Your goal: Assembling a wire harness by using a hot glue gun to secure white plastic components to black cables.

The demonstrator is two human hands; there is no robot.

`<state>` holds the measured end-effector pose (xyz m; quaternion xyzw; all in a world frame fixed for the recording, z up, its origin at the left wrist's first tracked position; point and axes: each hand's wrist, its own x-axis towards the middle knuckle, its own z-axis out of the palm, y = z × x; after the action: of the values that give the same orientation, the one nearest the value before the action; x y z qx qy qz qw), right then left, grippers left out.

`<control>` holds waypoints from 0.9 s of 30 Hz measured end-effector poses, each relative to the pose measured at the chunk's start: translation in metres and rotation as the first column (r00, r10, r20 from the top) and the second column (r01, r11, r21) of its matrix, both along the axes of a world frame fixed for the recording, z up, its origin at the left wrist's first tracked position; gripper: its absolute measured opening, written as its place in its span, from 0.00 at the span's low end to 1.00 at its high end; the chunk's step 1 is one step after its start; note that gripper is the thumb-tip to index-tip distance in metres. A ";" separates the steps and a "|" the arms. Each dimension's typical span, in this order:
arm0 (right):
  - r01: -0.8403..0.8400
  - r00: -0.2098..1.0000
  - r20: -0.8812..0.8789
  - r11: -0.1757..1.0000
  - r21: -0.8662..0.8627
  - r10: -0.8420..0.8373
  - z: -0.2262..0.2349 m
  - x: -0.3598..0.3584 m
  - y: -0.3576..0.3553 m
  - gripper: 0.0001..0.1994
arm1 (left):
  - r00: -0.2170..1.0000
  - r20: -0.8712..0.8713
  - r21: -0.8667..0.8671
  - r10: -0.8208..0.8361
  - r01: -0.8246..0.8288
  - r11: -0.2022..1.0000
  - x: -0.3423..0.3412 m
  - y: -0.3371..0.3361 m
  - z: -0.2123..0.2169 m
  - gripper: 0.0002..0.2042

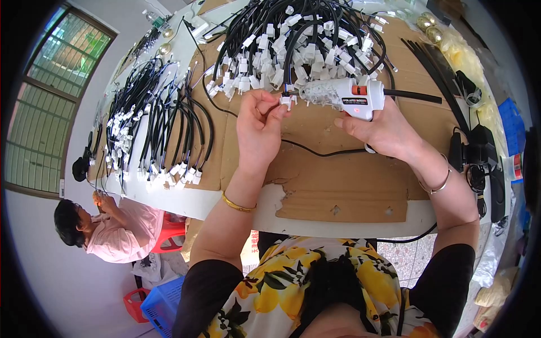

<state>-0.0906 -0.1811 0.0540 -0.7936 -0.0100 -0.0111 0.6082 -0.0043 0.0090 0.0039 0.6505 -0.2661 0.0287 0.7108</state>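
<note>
My right hand (pixel 386 129) grips a white hot glue gun (pixel 344 96) by its handle, with a black glue stick (pixel 414 97) poking out of its back end. The gun points left, and its nozzle meets a small white connector (pixel 286 101) at the end of a black cable. My left hand (pixel 260 127) pinches that connector between thumb and fingers. Just beyond my hands lies a large heap of black cables (pixel 304 39) tipped with white connectors. The gun's trigger is hidden behind my fingers.
Brown cardboard (pixel 344 197) covers much of the white table (pixel 194 204). More cable bundles (pixel 177 124) lie at left. Black glue sticks (pixel 434 73) and a black power adapter (pixel 482 143) are at right. Another person (pixel 118 225) in pink sits at the far left, near a blue crate (pixel 163 304).
</note>
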 end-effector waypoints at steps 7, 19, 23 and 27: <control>0.010 1.000 -0.020 1.000 -0.022 -0.010 0.003 -0.001 0.000 0.10 | 0.997 -0.049 -0.011 -0.052 0.052 0.999 0.001 0.000 0.001 0.10; 0.005 1.000 -0.016 0.998 0.057 -0.004 0.001 0.001 -0.001 0.13 | 0.930 -0.276 -0.152 -0.241 0.206 0.967 0.001 0.003 0.008 0.08; -0.016 0.999 -0.030 0.996 0.082 0.018 0.003 0.002 -0.001 0.13 | 0.923 -0.288 -0.162 -0.254 0.214 0.963 0.002 0.005 0.007 0.08; -0.030 0.998 -0.044 0.998 0.059 0.033 0.004 0.002 -0.001 0.12 | 0.902 -0.321 -0.180 -0.288 0.240 0.954 0.003 0.005 0.006 0.08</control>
<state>-0.0881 -0.1826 0.0579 -0.7753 -0.0084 0.0162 0.6314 -0.0014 0.0138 0.0095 0.5532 -0.2209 -0.1638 0.7863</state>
